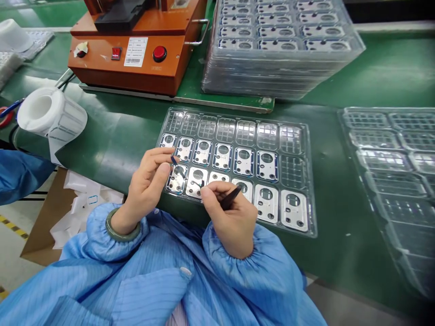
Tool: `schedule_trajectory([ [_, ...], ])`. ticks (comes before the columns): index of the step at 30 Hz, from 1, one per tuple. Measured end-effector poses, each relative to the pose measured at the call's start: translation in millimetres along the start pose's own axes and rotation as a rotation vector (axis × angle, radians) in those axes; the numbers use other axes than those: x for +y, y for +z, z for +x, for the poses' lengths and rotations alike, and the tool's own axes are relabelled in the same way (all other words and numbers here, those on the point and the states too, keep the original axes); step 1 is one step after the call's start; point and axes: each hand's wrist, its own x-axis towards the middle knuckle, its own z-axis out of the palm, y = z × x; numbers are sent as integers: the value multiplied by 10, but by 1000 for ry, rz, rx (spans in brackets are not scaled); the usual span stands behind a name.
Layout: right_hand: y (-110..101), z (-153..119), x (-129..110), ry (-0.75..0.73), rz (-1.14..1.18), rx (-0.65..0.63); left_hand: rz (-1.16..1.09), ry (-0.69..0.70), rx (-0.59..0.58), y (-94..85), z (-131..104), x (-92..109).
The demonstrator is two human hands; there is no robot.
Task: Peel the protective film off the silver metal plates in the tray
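Observation:
My right hand (pixel 233 213) grips black tweezers (pixel 231 197), whose dark tip shows just beyond the thumb, over a silver plate (pixel 196 186) in the near row of a clear plastic tray (pixel 307 154). On the left, my left hand (pixel 149 179) hovers above the tray's left edge with its fingers stretched and apart. A small dark-blue strip (pixel 174 161) shows by its index fingertip; whether it is stuck there or lies beyond is unclear. Silver plates with round windows fill the near row. Blue-edged ones, such as this plate (pixel 244 161), occupy most of the middle row.
Behind the tray stand an orange machine (pixel 136 63) with a red button and a tall stack of filled trays (pixel 265 68). A white label roll (pixel 50 113) sits left, above a cardboard box (pixel 41 240) of backing scraps. More clear trays (pixel 390 181) lie right. Another person's blue sleeve (pixel 23 176) enters left.

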Motion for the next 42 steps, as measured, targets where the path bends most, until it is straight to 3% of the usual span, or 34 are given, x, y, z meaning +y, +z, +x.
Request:
schedule_trajectory([
  [3,3,-5,14,-6,9,52,198,130,124,42,-26,-59],
  [6,-1,-4,10,17,33,101,109,131,163,59,-48,-90],
  [10,-16,-2,4,71,83,88,-125,-72,-19,23,-23,-32],
  [13,-27,-5,20,102,126,55,-163,-129,-138,3,21,25],
  [23,-41,-3,37,108,141,29,-210,-230,-188,53,34,27],
  [29,-110,-13,-66,98,-148,22,-58,-123,-131,94,47,10],
  [36,-168,-10,-19,-59,-438,2,136,-68,-261,169,44,-19],
  [42,-187,-3,-29,-26,-529,-109,196,-46,-297,177,56,-29],
])
